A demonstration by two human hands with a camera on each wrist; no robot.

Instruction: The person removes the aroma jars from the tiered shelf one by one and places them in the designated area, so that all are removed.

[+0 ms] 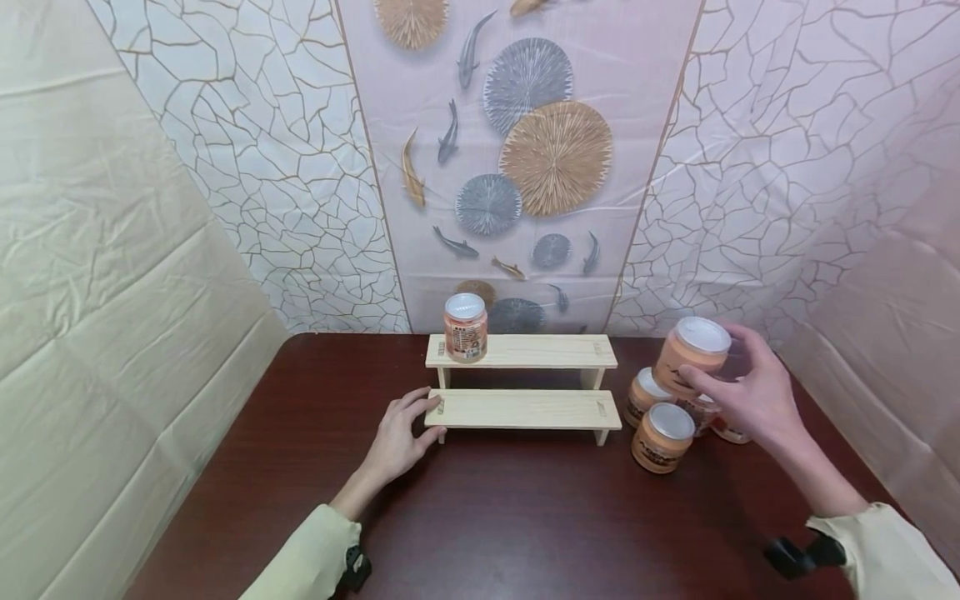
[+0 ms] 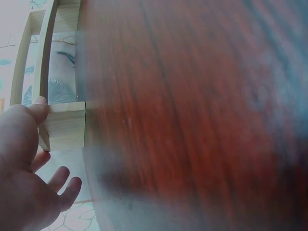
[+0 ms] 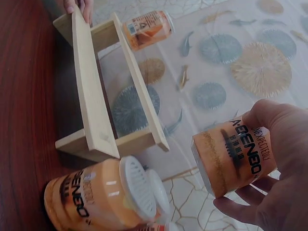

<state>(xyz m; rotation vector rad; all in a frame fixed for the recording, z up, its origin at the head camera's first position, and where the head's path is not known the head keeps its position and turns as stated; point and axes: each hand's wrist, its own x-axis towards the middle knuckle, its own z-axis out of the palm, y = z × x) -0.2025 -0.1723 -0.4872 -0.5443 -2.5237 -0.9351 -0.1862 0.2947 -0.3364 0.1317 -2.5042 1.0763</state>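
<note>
My right hand grips an orange-labelled jar with a white lid, raised above a group of similar jars. In the right wrist view, thumb and fingers wrap around this jar. My left hand holds the left end of the lower tier of a two-tier pale wooden shelf, thumb at the front edge and fingertips on top. The left wrist view shows the thumb against the shelf end, with other fingers loosely bent below. One jar stands upright on the upper tier's left end.
Several matching jars stand on the dark wooden table to the right of the shelf, the nearest jar in front. A patterned cloth hangs behind the table. Beige cloth walls flank both sides.
</note>
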